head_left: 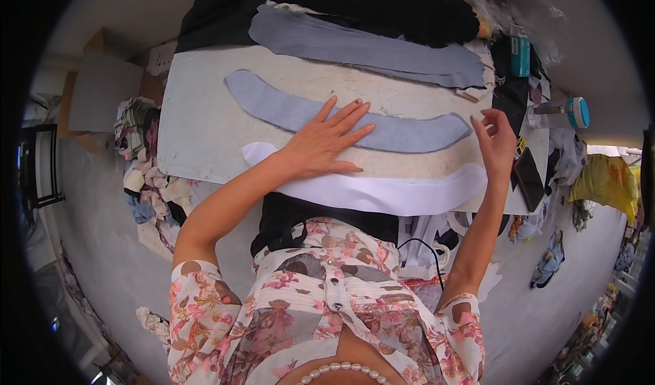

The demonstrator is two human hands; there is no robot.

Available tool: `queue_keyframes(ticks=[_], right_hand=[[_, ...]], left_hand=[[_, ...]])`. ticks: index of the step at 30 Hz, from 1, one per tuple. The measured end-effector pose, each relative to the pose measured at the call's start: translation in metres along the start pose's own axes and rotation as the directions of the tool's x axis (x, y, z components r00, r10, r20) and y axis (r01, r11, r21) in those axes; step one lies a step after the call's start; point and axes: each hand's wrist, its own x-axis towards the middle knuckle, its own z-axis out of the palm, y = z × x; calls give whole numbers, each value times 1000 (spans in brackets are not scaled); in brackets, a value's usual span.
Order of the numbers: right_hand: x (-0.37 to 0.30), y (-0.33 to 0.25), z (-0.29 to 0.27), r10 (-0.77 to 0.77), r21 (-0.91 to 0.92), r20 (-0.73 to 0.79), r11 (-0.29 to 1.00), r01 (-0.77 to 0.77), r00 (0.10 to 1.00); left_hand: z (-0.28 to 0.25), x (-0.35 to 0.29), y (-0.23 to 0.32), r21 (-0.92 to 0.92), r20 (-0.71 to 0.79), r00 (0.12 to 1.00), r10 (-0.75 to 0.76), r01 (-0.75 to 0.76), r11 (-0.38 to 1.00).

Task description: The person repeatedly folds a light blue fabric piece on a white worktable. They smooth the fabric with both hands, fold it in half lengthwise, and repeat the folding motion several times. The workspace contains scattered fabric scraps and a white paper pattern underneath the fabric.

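blue strip (409,133), white strip (379,194), pink floral blouse (300,303)

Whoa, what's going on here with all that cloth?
A person at a table has the fingers of their left hand spread over the middle of a curved blue-grey strip. Their right hand is beside the strip's right end, fingers bent; I can't tell if it pinches anything. A white curved strip lies nearer the person, and more blue-grey cloth lies farther away.

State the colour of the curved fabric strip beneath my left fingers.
The fabric strip is plain greyish blue, best seen in the head view.
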Motion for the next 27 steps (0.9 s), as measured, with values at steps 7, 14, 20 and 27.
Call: queue_keyframes(ticks=[7, 14, 20, 27], right_hand=[[13, -12, 41, 158, 328, 344, 904, -276, 926], [12, 16, 26, 122, 279, 218, 943, -181, 968], [15, 40, 4, -113, 83, 56, 991, 108, 992], [9, 25, 9, -22, -38, 59, 999, 25, 998]], left_hand=[[1, -1, -1, -19, -23, 1000, 14, -14, 1000], [10, -4, -4, -69, -74, 997, 34, -39, 997], [8, -3, -1, -38, -59, 998, 11, -13, 999], [5, 2, -1, 20, -26, 1000, -3, 3, 1000]])
